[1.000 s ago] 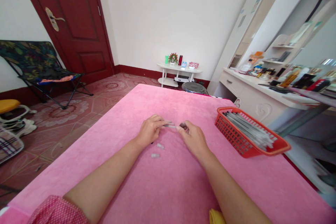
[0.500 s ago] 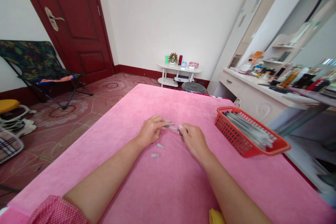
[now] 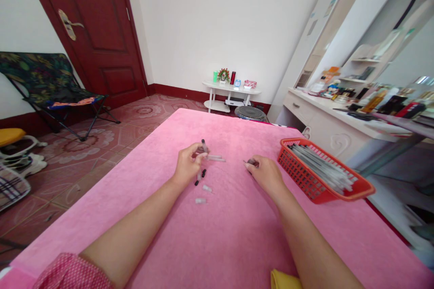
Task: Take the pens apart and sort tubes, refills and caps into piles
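Observation:
My left hand (image 3: 188, 162) is closed around a slim clear pen (image 3: 204, 145) with a black end, which stands up steeply from the fingers. Beside that hand, clear pen barrels (image 3: 217, 159) lie on the pink cloth, and black-ended pen pieces (image 3: 198, 179) show just below its fingers. Two short clear pen caps (image 3: 200, 200) rest nearer to me. My right hand (image 3: 266, 172) is pinched, apart from the left, on a small dark piece (image 3: 251, 161) with a thin pointed end; most of it is hidden by the fingers.
A red plastic basket (image 3: 315, 189) full of pen barrels (image 3: 322, 167) stands at the right of the pink-covered table (image 3: 217, 244). Yellow cloth (image 3: 285, 280) lies at the near edge. Beyond on the right is a white dresser (image 3: 328, 122) with bottles.
My hands have moved apart; the right went right with the small dark piece. The pen in my left hand has turned from nearly level to steep, and black-ended pieces now show below it.

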A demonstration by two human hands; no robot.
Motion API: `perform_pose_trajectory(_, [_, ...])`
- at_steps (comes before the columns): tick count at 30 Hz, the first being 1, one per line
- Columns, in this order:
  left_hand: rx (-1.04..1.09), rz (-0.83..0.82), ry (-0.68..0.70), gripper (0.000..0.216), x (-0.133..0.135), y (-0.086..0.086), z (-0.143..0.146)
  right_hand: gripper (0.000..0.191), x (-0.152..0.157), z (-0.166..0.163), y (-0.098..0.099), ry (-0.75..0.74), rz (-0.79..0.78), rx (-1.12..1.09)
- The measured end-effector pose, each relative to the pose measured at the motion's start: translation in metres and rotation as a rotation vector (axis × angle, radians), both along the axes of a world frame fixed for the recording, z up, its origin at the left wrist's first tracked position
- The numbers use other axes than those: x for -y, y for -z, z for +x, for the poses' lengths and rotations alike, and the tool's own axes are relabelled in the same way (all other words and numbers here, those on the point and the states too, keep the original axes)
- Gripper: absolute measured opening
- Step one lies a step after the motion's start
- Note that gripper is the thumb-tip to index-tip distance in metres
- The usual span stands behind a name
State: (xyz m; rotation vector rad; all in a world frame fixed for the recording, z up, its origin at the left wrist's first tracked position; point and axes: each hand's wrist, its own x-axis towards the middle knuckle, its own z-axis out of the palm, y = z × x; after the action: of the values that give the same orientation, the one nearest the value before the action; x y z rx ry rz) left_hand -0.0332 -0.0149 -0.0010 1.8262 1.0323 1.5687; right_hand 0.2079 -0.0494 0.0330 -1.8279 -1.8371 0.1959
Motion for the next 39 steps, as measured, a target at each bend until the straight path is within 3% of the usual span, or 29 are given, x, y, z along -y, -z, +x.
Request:
perform_pose_trajectory(2, [0.214,-0.121,0.055,0.011,0.000,-0.003,0.002,0.008,-0.001,0.002,0.002,-0.021,-0.016,-0.003])
perform_pose_trajectory(5, [0.471,-0.271,0.089,0.023,-0.001,-0.006,0.004,0.012,0.005,-0.013,0.004,-0.164,-0.010,-0.038])
perform_pose_trajectory(9, [0.641,-0.342,0.037,0.031,-0.005,-0.004,0.001,0.020,0.023,-0.055,0.008,-0.458,0.018,-0.064])
perform_pose_trajectory(11, [0.687,-0.350,0.031,0.032,-0.007,-0.001,-0.001,0.023,0.032,-0.075,0.011,-0.533,-0.003,-0.060])
perform_pose_trajectory(17, [0.781,-0.389,0.067,0.034,-0.009,0.001,-0.001,0.032,0.039,-0.098,0.016,-0.588,-0.039,0.059])
perform_pose_trajectory(20, [0.814,-0.420,0.088,0.041,-0.008,0.000,-0.001,0.035,0.037,-0.091,0.013,-0.569,-0.031,0.083])
perform_pose_trajectory(25, [0.842,-0.472,0.105,0.044,-0.010,0.001,-0.004,0.025,0.032,-0.072,0.013,-0.556,-0.051,0.039])
perform_pose_trajectory(28, [0.849,-0.481,0.122,0.035,-0.010,0.002,-0.004,0.015,0.025,-0.066,0.014,-0.439,-0.001,-0.180])
perform_pose_trajectory(30, [0.851,-0.486,0.142,0.030,-0.010,0.002,-0.003,0.006,0.020,-0.064,0.013,-0.312,-0.007,-0.497])
perform_pose_trajectory(34, [0.864,-0.540,0.175,0.028,-0.006,-0.001,0.002,0.023,0.015,-0.063,0.009,-0.164,-0.008,-1.161])
perform_pose_trajectory(36, [0.866,-0.560,0.192,0.027,-0.003,-0.003,0.004,0.031,0.015,-0.063,0.007,-0.144,0.014,-1.300])
perform_pose_trajectory(39, [0.867,-0.570,0.218,0.026,0.001,-0.005,0.008,0.030,0.016,-0.063,0.007,-0.142,0.002,-1.338])
